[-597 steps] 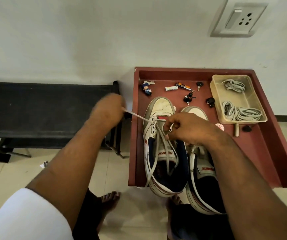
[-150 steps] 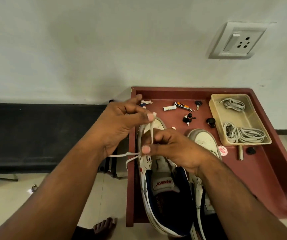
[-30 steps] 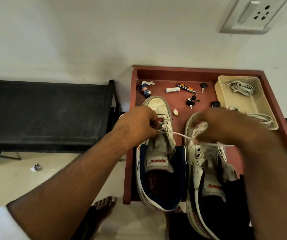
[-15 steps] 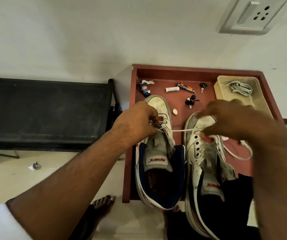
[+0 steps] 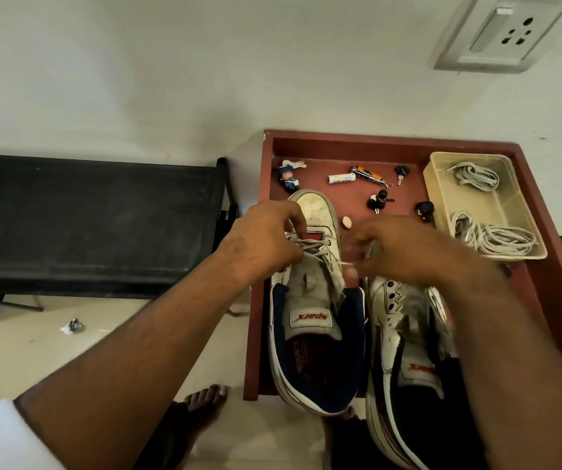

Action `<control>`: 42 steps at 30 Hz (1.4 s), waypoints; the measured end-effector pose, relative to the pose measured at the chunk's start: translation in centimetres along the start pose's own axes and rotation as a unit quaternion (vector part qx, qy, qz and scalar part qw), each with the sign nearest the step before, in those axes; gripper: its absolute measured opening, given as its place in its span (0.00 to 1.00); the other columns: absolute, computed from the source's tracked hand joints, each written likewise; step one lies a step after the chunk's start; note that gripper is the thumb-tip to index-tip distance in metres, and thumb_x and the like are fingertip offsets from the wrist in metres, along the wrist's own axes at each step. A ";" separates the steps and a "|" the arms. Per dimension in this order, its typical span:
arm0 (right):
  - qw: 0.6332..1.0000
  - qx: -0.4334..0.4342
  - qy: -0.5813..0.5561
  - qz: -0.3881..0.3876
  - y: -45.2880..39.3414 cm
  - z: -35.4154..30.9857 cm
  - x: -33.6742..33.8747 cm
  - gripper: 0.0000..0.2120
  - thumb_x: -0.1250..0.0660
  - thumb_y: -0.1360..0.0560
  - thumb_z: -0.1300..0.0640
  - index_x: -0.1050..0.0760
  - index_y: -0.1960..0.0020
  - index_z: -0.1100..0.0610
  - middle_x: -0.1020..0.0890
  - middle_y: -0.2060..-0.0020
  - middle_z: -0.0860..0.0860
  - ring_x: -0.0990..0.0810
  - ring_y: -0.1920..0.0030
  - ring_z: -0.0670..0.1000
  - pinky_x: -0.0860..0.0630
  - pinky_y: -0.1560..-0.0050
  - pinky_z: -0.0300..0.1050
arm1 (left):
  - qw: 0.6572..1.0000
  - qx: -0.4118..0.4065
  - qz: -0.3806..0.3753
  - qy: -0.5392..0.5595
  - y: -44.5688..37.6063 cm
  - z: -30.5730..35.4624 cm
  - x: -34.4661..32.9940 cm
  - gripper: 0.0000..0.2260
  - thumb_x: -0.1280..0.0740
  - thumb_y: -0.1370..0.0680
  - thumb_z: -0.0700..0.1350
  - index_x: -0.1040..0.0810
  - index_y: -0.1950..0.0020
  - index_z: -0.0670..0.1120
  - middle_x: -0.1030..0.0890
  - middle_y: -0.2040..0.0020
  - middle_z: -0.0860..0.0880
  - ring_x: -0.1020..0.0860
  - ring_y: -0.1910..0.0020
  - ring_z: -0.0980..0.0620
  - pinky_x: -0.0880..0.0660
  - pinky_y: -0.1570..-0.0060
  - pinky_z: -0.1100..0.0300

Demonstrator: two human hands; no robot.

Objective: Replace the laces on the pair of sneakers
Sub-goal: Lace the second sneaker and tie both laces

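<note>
Right hand [image 5: 405,249] pinches our lace [image 5: 320,254] end just right of the shoe [image 5: 313,300] — left hand [image 5: 266,242] grips the eyelets.

A single wide-angle camera worn on the person's head looks forward and steeply down, close over both forearms. It faces a white wall [image 5: 205,79] with the red tray [image 5: 340,144] at centre right, a black bench [image 5: 86,212] at left and floor along the bottom edge.
</note>
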State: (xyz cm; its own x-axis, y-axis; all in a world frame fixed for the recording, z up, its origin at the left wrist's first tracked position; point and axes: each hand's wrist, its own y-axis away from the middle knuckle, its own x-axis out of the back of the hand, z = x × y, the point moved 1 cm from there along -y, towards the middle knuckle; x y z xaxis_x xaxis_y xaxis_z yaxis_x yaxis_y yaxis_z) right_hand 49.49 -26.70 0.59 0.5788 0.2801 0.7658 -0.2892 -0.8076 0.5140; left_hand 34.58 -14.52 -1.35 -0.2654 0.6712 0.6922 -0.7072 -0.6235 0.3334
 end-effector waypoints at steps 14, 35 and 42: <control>0.999 0.033 -0.019 0.012 -1.0 0.0 -0.9 0.07 0.25 0.29 0.56 0.21 0.55 0.50 0.20 0.60 0.42 0.23 0.61 0.38 0.33 0.64 0.31 | 0.991 0.100 -0.062 0.056 0.4 -0.7 0.9 0.02 0.33 0.20 0.40 0.22 0.52 0.46 0.17 0.59 0.47 0.16 0.69 0.52 0.19 0.69 0.60; 0.969 0.009 -0.245 -0.026 1.8 0.4 2.2 0.07 0.29 0.26 0.60 0.23 0.50 0.52 0.18 0.70 0.53 0.21 0.70 0.48 0.27 0.64 0.45 | 0.993 0.002 -0.117 -0.003 0.4 -1.0 3.6 0.05 0.29 0.24 0.44 0.20 0.50 0.52 0.24 0.50 0.58 0.24 0.53 0.60 0.28 0.54 0.64; 0.779 0.161 -0.604 0.051 2.7 -1.9 3.5 0.12 0.32 0.30 0.64 0.23 0.47 0.60 0.16 0.51 0.62 0.15 0.53 0.60 0.19 0.48 0.57 | 0.958 -0.085 -0.190 0.197 1.6 1.5 1.8 0.13 0.25 0.29 0.51 0.16 0.44 0.58 0.34 0.29 0.63 0.30 0.36 0.65 0.32 0.42 0.68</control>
State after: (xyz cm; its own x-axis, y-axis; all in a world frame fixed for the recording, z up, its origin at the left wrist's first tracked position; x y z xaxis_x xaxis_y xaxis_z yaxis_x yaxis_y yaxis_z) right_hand 49.29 -26.94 5.34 0.9168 -0.3289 -0.2267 -0.2863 -0.9368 0.2012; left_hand 33.94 -14.87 1.38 -0.1716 0.9568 0.2347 -0.8891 -0.2530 0.3814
